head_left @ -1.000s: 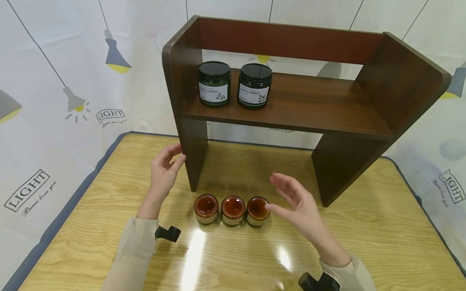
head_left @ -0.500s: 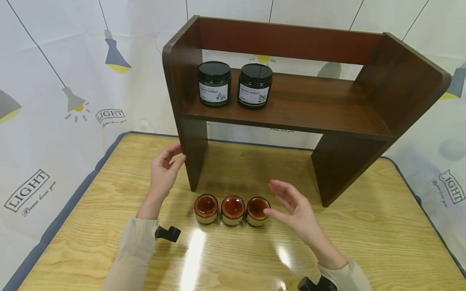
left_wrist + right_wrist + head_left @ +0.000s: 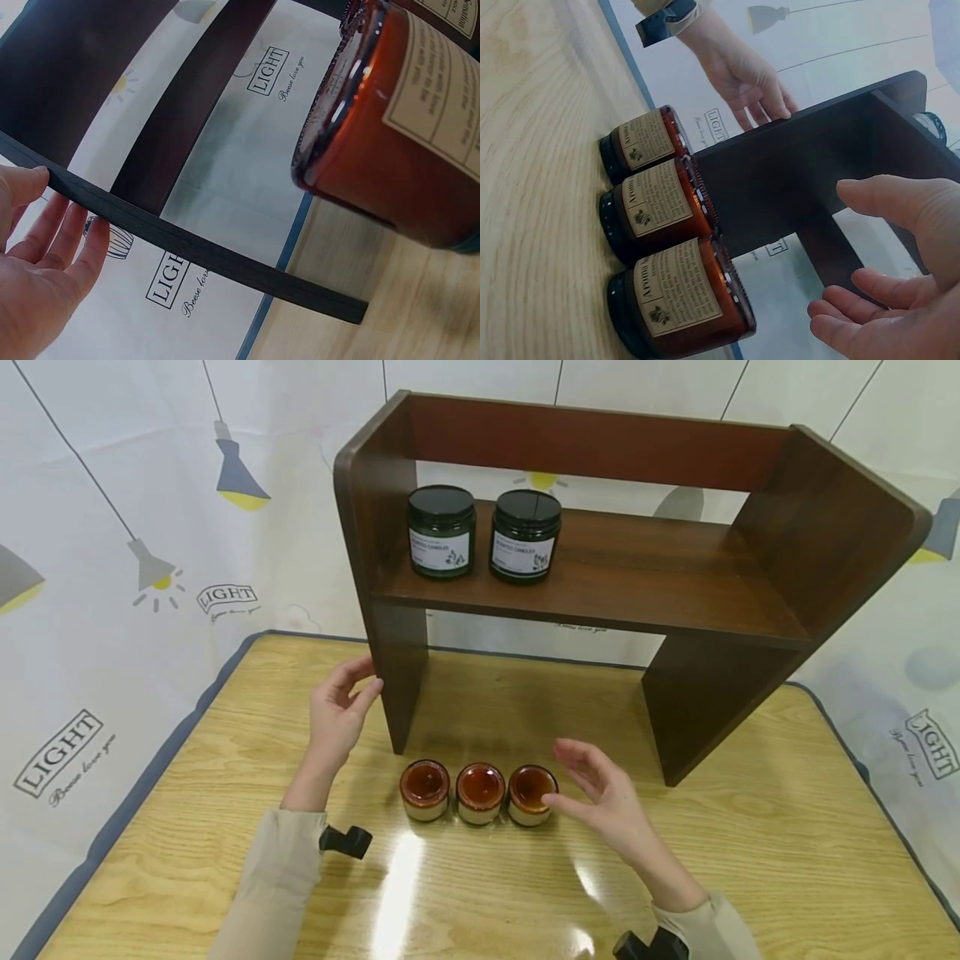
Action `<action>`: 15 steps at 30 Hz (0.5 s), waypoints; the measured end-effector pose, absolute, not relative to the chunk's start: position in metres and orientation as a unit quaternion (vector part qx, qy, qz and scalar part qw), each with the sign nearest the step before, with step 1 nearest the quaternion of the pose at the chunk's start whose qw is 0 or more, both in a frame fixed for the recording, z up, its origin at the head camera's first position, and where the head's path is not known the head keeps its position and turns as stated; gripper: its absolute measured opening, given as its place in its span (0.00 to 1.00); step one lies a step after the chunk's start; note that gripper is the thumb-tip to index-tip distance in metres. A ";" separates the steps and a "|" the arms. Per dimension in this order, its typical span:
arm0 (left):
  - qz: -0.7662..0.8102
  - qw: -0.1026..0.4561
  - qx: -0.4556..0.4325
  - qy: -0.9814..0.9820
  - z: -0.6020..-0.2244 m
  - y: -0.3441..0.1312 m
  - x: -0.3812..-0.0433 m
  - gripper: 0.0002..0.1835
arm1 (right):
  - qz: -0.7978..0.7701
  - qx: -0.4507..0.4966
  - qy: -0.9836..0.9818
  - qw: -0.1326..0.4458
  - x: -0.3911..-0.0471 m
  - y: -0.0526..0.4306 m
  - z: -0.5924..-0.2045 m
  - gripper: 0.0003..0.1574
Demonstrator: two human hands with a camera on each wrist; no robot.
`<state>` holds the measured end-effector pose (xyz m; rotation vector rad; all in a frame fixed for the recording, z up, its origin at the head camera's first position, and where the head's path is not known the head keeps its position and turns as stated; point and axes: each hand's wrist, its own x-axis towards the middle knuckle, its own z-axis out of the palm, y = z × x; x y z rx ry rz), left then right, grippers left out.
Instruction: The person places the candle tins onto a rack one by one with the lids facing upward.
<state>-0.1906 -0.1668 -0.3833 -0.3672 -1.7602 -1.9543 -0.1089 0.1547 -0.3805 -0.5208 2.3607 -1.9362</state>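
Observation:
A dark brown wooden shelf (image 3: 600,572) stands on the table. My left hand (image 3: 335,714) rests at the front edge of its left side panel, thumb tip at the edge and relaxed fingers along the outer side. In a row before the shelf sit three amber glass jars with tan labels: the left jar (image 3: 425,789), the middle jar (image 3: 481,793) and the right jar (image 3: 531,795). Nothing is held by my right hand (image 3: 611,793), its thumb and fingers spread apart beside the right jar. In the head view the thumb tip overlaps that jar's rim.
On the shelf's upper board stand two dark green lidded jars with white scented-candle labels, one at the left (image 3: 441,532) and one beside it (image 3: 525,537). Behind the wooden table (image 3: 480,893) hangs a white curtain (image 3: 187,485) printed with lamps.
My right hand has come slightly down and toward the front, staying beside the right jar. The left hand, the jars and the shelf have stayed in place.

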 end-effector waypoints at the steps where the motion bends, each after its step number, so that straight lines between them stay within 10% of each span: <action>1: -0.714 0.241 -0.134 -0.643 -0.384 -0.167 -0.191 0.14 | -0.623 -0.166 0.764 0.024 -0.109 0.155 -0.382 0.39; 15: -0.719 0.239 -0.133 -0.639 -0.383 -0.167 -0.192 0.14 | -0.622 -0.139 0.769 0.049 -0.114 0.154 -0.397 0.42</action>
